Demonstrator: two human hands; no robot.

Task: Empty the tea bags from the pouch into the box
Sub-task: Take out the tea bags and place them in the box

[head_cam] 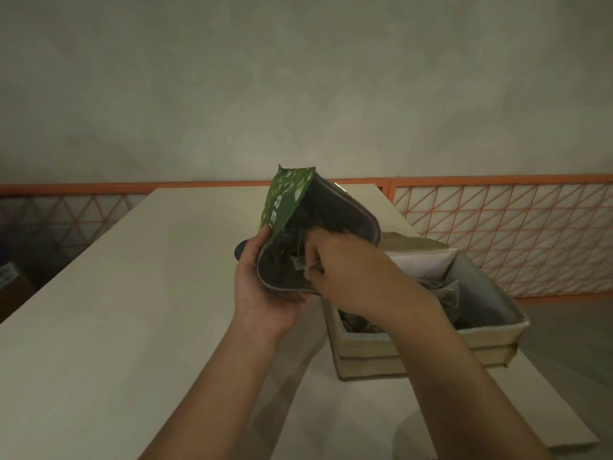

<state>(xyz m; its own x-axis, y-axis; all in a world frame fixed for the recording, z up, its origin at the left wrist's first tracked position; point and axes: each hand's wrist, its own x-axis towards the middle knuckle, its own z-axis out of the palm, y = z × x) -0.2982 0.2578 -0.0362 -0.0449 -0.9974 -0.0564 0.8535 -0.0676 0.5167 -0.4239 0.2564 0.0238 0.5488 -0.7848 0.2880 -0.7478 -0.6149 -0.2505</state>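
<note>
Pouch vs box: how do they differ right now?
The pouch is green and printed, and held up off the table by the left hand; the box is plain beige and sits on the table. The right hand has its fingers in the pouch's mouth; nothing touches the box. Both are open and hold tea bags.

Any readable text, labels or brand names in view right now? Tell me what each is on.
"RE": white capitals running down the green pouch; further letters are hidden behind the left hand.
Box: no print visible.
Nothing else readable.
</note>
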